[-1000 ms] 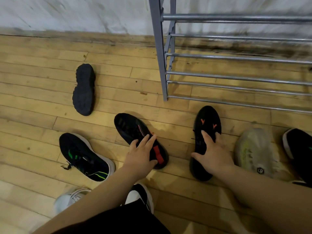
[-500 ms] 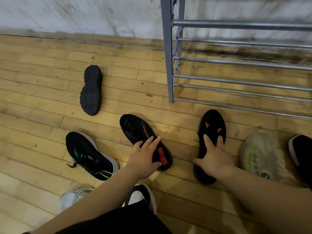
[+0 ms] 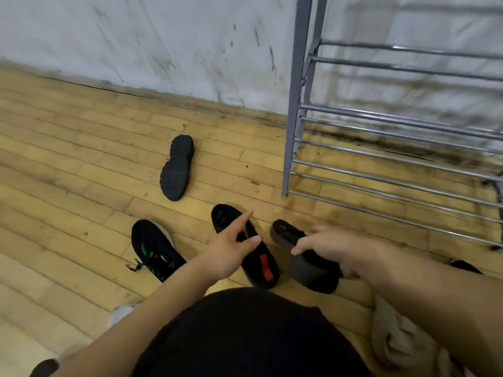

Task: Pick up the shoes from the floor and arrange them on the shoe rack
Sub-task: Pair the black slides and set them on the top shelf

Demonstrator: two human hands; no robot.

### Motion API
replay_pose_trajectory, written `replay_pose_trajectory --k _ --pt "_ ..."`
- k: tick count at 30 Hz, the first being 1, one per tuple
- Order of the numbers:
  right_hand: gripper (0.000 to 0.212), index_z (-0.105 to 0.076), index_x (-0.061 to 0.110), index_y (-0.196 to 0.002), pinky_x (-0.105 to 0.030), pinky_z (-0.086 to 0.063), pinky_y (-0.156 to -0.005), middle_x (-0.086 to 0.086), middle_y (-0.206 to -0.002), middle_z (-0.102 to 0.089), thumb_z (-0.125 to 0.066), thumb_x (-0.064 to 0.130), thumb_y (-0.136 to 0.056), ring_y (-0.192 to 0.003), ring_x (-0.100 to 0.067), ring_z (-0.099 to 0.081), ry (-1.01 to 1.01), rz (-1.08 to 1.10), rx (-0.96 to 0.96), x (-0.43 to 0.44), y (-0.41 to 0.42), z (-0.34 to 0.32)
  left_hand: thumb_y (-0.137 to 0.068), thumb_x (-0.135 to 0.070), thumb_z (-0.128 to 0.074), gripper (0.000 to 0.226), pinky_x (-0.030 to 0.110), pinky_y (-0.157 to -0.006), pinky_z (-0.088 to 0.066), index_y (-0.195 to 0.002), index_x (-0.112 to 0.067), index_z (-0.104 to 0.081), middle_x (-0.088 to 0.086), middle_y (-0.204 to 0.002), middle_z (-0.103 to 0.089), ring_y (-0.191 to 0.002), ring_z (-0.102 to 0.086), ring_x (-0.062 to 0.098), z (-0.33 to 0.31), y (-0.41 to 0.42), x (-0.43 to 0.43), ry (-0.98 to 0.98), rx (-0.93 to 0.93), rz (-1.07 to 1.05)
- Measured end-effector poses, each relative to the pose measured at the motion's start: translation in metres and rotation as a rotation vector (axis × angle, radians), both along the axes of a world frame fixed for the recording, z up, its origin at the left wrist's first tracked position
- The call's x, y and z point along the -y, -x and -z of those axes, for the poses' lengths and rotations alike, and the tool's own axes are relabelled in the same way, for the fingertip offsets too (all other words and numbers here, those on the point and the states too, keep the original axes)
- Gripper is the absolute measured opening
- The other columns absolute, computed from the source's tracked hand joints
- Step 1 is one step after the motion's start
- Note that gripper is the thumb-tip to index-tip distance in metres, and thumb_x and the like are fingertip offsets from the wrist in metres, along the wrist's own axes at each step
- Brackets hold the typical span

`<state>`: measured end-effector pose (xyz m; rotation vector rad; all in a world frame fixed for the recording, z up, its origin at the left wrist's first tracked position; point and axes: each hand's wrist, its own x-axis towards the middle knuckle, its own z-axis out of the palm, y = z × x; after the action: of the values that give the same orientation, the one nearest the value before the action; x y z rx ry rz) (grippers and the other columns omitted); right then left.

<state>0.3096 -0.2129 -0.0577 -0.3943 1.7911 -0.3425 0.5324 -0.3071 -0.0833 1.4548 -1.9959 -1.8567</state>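
Gripping black grey-soled fabric shoe (image 3: 310, 270) in right hand (image 3: 334, 248).
Touching black red-tabbed fabric shoe (image 3: 258, 268) with unclenched, straight-fingered left hand (image 3: 228, 251).

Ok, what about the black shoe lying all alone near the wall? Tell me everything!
The shoe is all black and lies upside down, its chunky, knobbly sole facing up; it looks like rubber. It rests on the wooden floor, left of the rack, one end pointing toward the wall. Nothing else touches it. Its upper is hidden.
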Motion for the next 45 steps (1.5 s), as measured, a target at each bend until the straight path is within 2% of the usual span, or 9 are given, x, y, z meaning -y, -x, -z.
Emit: replay_pose_trajectory --k 6,11,18,20,25,30,34,39,45 --pt "0.105 -0.037 0.045 -0.151 -0.041 -0.049 -0.095 -0.004 -0.145 -0.048 -0.091 0.032 -0.062 -0.120 -0.029 -0.051 0.332 -0.399 -0.159 0.054 -0.058 -0.146 -0.103 -0.051 -0.048 0.059 0.039 -0.089 -0.057 -0.157 -0.052 -0.023 -0.006 -0.141 -0.052 -0.102 -0.074 0.022 -0.099 -0.039 -0.007 0.027 -0.213 -0.340" --pt "0.108 -0.029 0.039 -0.156 -0.045 -0.050 -0.099 0.000 -0.152 -0.046 -0.090 0.020 -0.069 -0.128 -0.029 -0.052 0.491 -0.615 -0.092 0.079 -0.154 -0.216 -0.101 -0.022 -0.063 0.062 0.046 -0.088 -0.060 -0.156 -0.036 -0.036 0.003 -0.111 -0.076 -0.091 -0.075 0.027 -0.151 -0.113 -0.017 0.099 -0.493 -0.773" --pt "0.097 -0.034 0.033 -0.156 -0.030 -0.046 -0.093 -0.001 -0.152 -0.047 -0.086 0.017 -0.076 -0.127 -0.018 -0.051 0.488 -0.774 0.050 0.019 -0.290 -0.173 -0.101 -0.012 -0.061 0.050 0.056 -0.103 -0.049 -0.147 -0.029 -0.051 0.007 -0.118 -0.076 -0.101 -0.071 0.032 -0.120 -0.251 -0.100 -0.111 -0.525 -1.053" --pt "0.092 -0.040 0.037 -0.152 -0.035 -0.056 -0.093 -0.005 -0.143 -0.056 -0.086 0.015 -0.076 -0.119 -0.021 -0.060 0.415 -0.860 0.033 0.008 -0.304 -0.156 -0.101 -0.014 -0.062 0.049 0.047 -0.086 -0.055 -0.146 -0.029 -0.052 0.006 -0.115 -0.077 -0.092 -0.072 0.029 -0.104 -0.269 -0.127 -0.167 -0.528 -1.066" --pt "0.085 -0.044 0.037 -0.150 -0.021 -0.051 -0.058 -0.008 -0.134 -0.058 -0.084 0.011 -0.080 -0.092 -0.015 -0.061 0.330 -1.084 -0.040 -0.001 -0.336 -0.140 -0.103 -0.026 -0.060 0.041 0.031 -0.070 -0.046 -0.142 -0.036 -0.053 0.005 -0.106 -0.076 -0.084 -0.069 0.021 -0.063 -0.307 -0.178 -0.197 -0.412 -1.093" --pt "0.090 -0.035 0.031 -0.156 -0.029 -0.048 -0.094 -0.009 -0.150 -0.050 -0.085 0.024 -0.081 -0.133 -0.029 -0.052 0.356 -1.333 -0.235 0.004 -0.360 -0.128 -0.096 -0.048 -0.064 0.053 0.036 -0.088 -0.053 -0.146 -0.035 -0.050 0.009 -0.131 -0.064 -0.103 -0.064 0.022 0.009 -0.332 -0.217 -0.161 0.108 -1.028" --pt "0.092 -0.032 0.031 -0.157 -0.037 -0.045 -0.108 -0.009 -0.155 -0.046 -0.084 0.025 -0.081 -0.138 -0.030 -0.047 0.334 -1.453 -0.290 0.006 -0.366 -0.125 -0.072 -0.058 -0.078 0.095 0.034 -0.072 -0.060 -0.154 -0.036 -0.037 0.012 -0.142 -0.050 -0.110 -0.064 0.033 0.074 -0.340 -0.265 -0.335 0.504 -0.731" --pt "0.093 -0.030 0.029 -0.158 -0.036 -0.044 -0.110 -0.008 -0.156 -0.044 -0.083 0.026 -0.082 -0.139 -0.030 -0.046 0.338 -1.489 -0.307 0.011 -0.370 -0.119 -0.082 -0.022 -0.077 0.082 0.044 -0.096 -0.057 -0.153 -0.038 -0.040 0.008 -0.129 -0.046 -0.116 -0.054 0.034 0.110 -0.342 -0.305 -0.280 0.584 -0.497" --pt "0.094 -0.027 0.027 -0.159 -0.035 -0.044 -0.108 -0.011 -0.154 -0.046 -0.082 0.028 -0.083 -0.138 -0.031 -0.047 0.306 -1.491 -0.342 0.020 -0.368 -0.116 -0.093 -0.026 -0.069 0.066 0.037 -0.089 -0.052 -0.153 -0.032 -0.042 0.004 -0.121 -0.049 -0.102 -0.057 0.025 0.073 -0.349 -0.257 0.032 0.585 -0.884"
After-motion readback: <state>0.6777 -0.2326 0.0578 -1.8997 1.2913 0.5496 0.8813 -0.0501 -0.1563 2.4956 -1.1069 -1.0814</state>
